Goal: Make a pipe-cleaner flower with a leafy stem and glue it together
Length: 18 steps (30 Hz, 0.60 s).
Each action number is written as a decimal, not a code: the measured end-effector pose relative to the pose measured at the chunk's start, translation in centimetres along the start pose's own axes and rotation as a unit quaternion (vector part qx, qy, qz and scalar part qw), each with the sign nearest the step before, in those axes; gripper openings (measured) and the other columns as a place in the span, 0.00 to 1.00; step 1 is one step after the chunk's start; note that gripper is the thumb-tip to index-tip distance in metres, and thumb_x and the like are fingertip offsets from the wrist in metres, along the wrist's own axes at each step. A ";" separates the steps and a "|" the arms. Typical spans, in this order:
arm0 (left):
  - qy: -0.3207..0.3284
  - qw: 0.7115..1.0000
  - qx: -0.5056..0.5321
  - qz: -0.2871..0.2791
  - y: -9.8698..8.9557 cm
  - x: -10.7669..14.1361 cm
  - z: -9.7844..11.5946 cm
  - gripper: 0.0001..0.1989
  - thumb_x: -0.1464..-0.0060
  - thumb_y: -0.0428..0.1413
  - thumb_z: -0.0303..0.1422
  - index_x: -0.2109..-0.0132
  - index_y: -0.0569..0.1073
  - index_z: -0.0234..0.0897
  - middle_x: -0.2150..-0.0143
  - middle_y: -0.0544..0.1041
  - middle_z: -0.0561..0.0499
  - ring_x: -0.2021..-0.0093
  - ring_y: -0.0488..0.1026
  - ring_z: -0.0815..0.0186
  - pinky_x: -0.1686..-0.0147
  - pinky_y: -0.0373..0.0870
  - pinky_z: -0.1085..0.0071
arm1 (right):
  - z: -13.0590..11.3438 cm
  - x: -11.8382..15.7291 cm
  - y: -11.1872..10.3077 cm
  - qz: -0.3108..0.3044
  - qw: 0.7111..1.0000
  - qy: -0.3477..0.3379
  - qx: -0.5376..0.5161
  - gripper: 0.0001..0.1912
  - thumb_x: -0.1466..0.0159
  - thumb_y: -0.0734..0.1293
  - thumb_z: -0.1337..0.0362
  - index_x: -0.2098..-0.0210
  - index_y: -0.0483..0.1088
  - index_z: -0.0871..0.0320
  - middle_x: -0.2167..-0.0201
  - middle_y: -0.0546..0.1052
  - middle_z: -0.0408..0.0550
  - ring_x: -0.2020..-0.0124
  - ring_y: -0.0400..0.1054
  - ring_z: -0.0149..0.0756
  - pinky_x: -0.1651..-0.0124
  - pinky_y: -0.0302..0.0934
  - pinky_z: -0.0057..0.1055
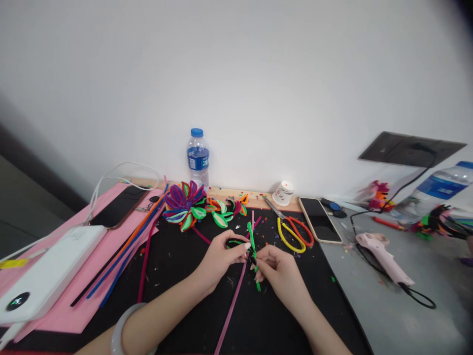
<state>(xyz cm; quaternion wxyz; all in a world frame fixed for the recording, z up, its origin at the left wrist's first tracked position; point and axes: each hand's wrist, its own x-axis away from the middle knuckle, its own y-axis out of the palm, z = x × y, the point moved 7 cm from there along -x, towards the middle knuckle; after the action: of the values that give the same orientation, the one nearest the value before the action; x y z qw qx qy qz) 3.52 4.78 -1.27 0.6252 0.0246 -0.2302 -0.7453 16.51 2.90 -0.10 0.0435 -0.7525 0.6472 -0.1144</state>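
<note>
My left hand (223, 256) pinches a dark leaf-shaped loop of pipe cleaner, edged with a little green, between thumb and fingers. Close beside it, my right hand (281, 271) has its fingertips closed on a bright green and black pipe cleaner (252, 234), which stands nearly upright where both hands meet. The fingers partly hide the join between the black and green parts. Below the hands, a long pink pipe cleaner (232, 310) lies across the black mat (185, 315). Beyond the left hand rests a many-coloured pipe-cleaner flower (185, 204) with smaller leaf pieces (221, 217).
Scissors (291, 231), a phone (320, 220) and a paper cup (283, 193) lie behind the right hand. A pink glue gun (386, 259) is farther right. Left are a white power bank (51, 271), pink sheets (70, 315) and loose pipe cleaners (121, 254). A bottle (198, 160) stands by the wall.
</note>
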 end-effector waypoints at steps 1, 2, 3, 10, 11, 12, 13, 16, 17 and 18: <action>0.000 1.000 -0.003 -0.001 0.0 0.0 0.0 0.12 0.59 0.60 0.34 0.66 0.70 0.33 0.76 0.71 0.54 0.75 0.67 0.73 0.70 0.67 0.74 | 0.0 0.0 0.0 -0.003 1.000 0.000 -0.001 0.07 0.46 0.64 0.61 0.75 0.63 0.58 0.85 0.69 0.39 0.84 0.66 0.30 0.78 0.63 0.26; 0.000 1.000 -0.006 -0.002 0.0 0.1 0.1 0.11 0.58 0.60 0.33 0.66 0.70 0.33 0.75 0.71 0.54 0.75 0.67 0.73 0.71 0.67 0.74 | 0.0 0.0 0.0 -0.005 1.000 0.000 -0.003 0.07 0.46 0.64 0.61 0.75 0.63 0.58 0.85 0.69 0.39 0.84 0.66 0.29 0.78 0.63 0.26; 0.001 1.000 -0.005 -0.003 0.0 0.1 0.2 0.11 0.58 0.60 0.33 0.67 0.70 0.33 0.74 0.71 0.53 0.75 0.67 0.74 0.71 0.67 0.74 | 0.0 0.0 0.1 -0.009 1.000 -0.001 -0.004 0.07 0.46 0.64 0.61 0.75 0.63 0.58 0.85 0.69 0.39 0.84 0.66 0.29 0.78 0.63 0.26; 0.013 1.000 0.010 -0.009 0.2 0.2 0.3 0.08 0.58 0.59 0.31 0.69 0.68 0.33 0.69 0.73 0.52 0.77 0.65 0.75 0.73 0.66 0.75 | 0.4 0.0 0.3 -0.016 1.000 -0.005 0.001 0.08 0.45 0.64 0.60 0.74 0.64 0.58 0.84 0.69 0.39 0.83 0.66 0.30 0.78 0.63 0.26; 0.013 1.000 0.009 -0.009 0.2 0.2 0.3 0.08 0.58 0.59 0.31 0.69 0.68 0.33 0.70 0.73 0.52 0.77 0.65 0.75 0.73 0.66 0.75 | 0.3 0.0 0.4 -0.017 1.000 -0.005 0.002 0.08 0.45 0.64 0.60 0.74 0.64 0.58 0.84 0.70 0.39 0.83 0.66 0.30 0.78 0.63 0.26; 0.015 1.000 0.008 -0.009 0.2 0.2 0.4 0.08 0.58 0.59 0.31 0.69 0.69 0.33 0.70 0.73 0.52 0.77 0.65 0.75 0.73 0.66 0.75 | 0.3 0.0 0.4 -0.018 1.000 -0.004 0.002 0.08 0.45 0.64 0.60 0.74 0.64 0.58 0.84 0.70 0.40 0.83 0.66 0.30 0.78 0.63 0.26; 0.016 1.000 0.008 -0.009 0.2 0.2 0.4 0.08 0.58 0.59 0.31 0.69 0.69 0.33 0.71 0.72 0.53 0.77 0.65 0.75 0.73 0.66 0.75 | 0.2 0.0 0.4 -0.018 1.000 -0.003 0.001 0.08 0.45 0.64 0.60 0.74 0.64 0.58 0.84 0.70 0.39 0.83 0.66 0.30 0.78 0.63 0.26; 0.018 1.000 0.009 -0.010 0.2 0.2 0.5 0.08 0.58 0.59 0.31 0.68 0.69 0.34 0.72 0.72 0.54 0.77 0.65 0.75 0.73 0.66 0.75 | 0.0 0.0 0.4 -0.017 1.000 -0.001 -0.002 0.08 0.46 0.64 0.60 0.75 0.63 0.58 0.85 0.70 0.39 0.83 0.66 0.29 0.78 0.63 0.26; 0.020 1.000 0.008 -0.010 0.2 0.2 0.5 0.08 0.58 0.59 0.31 0.68 0.69 0.34 0.72 0.72 0.54 0.77 0.65 0.75 0.73 0.66 0.75 | -0.1 0.0 0.4 -0.017 1.000 0.000 -0.003 0.08 0.46 0.64 0.60 0.75 0.64 0.58 0.85 0.70 0.39 0.83 0.66 0.29 0.78 0.63 0.26; 0.022 1.000 0.005 -0.009 0.2 0.2 0.5 0.08 0.57 0.59 0.31 0.68 0.69 0.33 0.73 0.72 0.54 0.77 0.65 0.75 0.73 0.66 0.75 | -0.1 0.0 0.4 -0.016 1.000 0.000 -0.004 0.08 0.46 0.65 0.60 0.75 0.64 0.58 0.85 0.70 0.39 0.83 0.66 0.29 0.78 0.63 0.26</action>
<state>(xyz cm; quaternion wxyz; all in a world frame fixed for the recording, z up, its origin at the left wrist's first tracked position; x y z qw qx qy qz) 3.50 4.69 -0.73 0.6228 0.0459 -0.2201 -0.7493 16.12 2.81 -0.04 0.0387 -0.7632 0.6352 -0.1121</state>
